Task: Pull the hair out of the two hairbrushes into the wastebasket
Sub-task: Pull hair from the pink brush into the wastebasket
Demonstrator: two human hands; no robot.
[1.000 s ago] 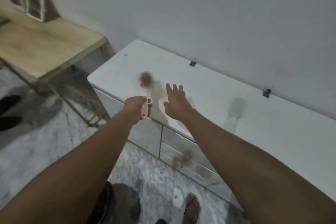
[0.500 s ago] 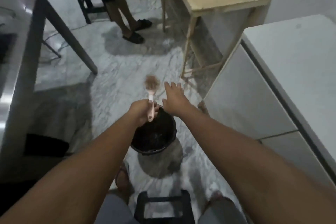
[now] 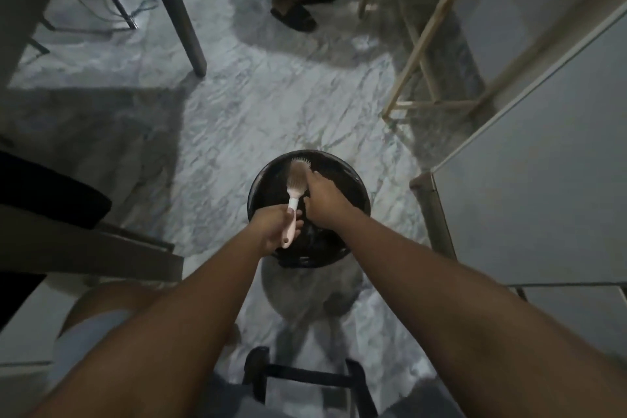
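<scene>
A pink-handled hairbrush (image 3: 293,195) with a wad of brown hair (image 3: 297,176) on its bristles is held upright over the round black wastebasket (image 3: 356,192) on the floor. My left hand (image 3: 273,231) grips the brush by its handle. My right hand (image 3: 322,198) reaches onto the right side of the brush head, with its fingertips at the hair. Whether those fingers pinch the hair is hidden by the back of the hand. The second hairbrush is out of view.
A white dresser (image 3: 543,187) stands at the right, a wooden table frame (image 3: 424,54) behind it. Another person's feet in black sandals (image 3: 298,8) stand at the top. A grey table leg (image 3: 176,10) is at the upper left, a black stool (image 3: 305,380) below me.
The view swung from the dresser top down to the floor. My left hand carried the brush over the wastebasket, and my right hand moved from hovering open onto the brush head.
</scene>
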